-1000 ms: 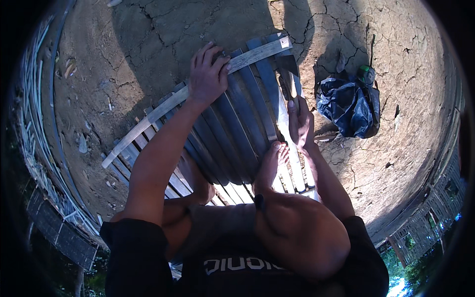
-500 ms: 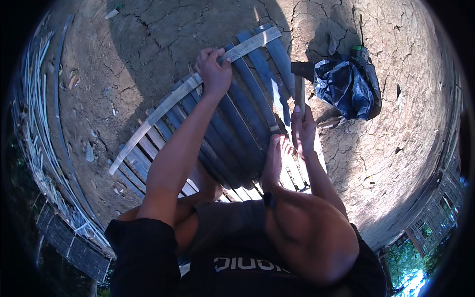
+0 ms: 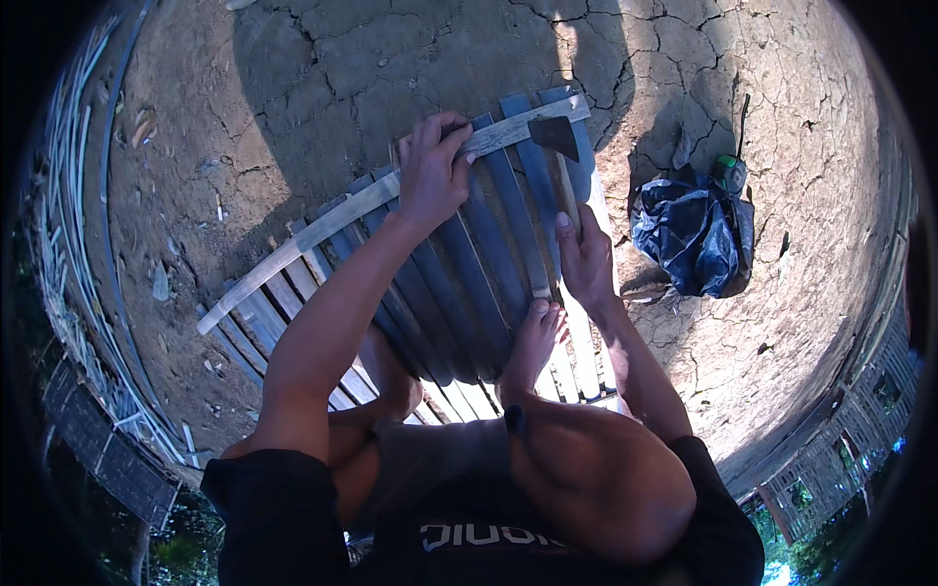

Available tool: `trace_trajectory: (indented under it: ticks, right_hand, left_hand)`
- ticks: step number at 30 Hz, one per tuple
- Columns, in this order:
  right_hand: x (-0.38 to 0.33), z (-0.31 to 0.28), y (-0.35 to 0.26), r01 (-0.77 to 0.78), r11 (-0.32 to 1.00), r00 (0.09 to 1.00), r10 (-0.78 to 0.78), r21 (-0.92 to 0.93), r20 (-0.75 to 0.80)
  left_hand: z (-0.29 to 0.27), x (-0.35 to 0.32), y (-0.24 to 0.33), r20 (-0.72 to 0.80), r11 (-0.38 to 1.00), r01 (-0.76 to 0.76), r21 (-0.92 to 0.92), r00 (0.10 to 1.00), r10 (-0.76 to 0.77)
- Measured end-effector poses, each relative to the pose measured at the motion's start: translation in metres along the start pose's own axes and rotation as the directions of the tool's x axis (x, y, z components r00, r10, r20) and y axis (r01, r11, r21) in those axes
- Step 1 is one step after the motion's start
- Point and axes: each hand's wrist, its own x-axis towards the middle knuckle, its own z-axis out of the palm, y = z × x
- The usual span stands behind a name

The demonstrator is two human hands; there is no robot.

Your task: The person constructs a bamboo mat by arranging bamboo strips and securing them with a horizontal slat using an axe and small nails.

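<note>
A panel of dark slats (image 3: pixel 464 220) lies on the ground under me, with a pale cross strip (image 3: pixel 322 230) running over the slats near their far ends. My left hand (image 3: pixel 432 174) is closed over this strip at its middle, fingers beyond it and thumb on the near side. Whether a small piece is also in those fingers cannot be made out. In my right hand (image 3: pixel 586 259) is the wooden handle of a hatchet (image 3: pixel 554 139). Its dark, flared head is over the right part of the strip; contact cannot be told.
My bare feet (image 3: pixel 532 342) are on the slats. A crumpled dark plastic bag (image 3: pixel 689 234) lies to the right, with a green and black tape measure (image 3: pixel 728 174) at its far edge. Long thin strips (image 3: pixel 73 215) are piled at the far left on cracked earth.
The hatchet head has swung left, from beside the panel to over the cross strip. My left hand stays at the strip. The whole view has shifted somewhat.
</note>
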Motion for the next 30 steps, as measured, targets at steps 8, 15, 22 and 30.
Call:
trace_trajectory:
  ticks: [8, 15, 22, 30]
  right_hand:
    - [0.006, 0.007, 0.027, 0.074, 0.997, 0.995, -0.071, 0.039, -0.069]
    - [-0.009, 0.003, 0.024, -0.020, 0.999, 0.998, 0.023, 0.045, -0.060]
    - [-0.005, 0.011, 0.006, 0.029, 0.982, 0.995, -0.011, 0.188, -0.096]
    - [-0.005, 0.019, 0.005, 0.017, 0.997, 1.000, -0.017, -0.069, 0.002]
  left_hand:
    - [0.002, -0.003, -0.001, -0.020, 0.999, -0.032, 0.005, 0.999, 0.033]
    - [0.005, 0.001, -0.006, -0.050, 0.992, -0.091, 0.082, 0.994, 0.096]
    - [0.013, 0.000, -0.017, -0.058, 0.976, -0.137, 0.171, 0.987, 0.149]
    - [0.010, -0.003, -0.011, -0.024, 0.990, -0.089, 0.110, 0.995, 0.092]
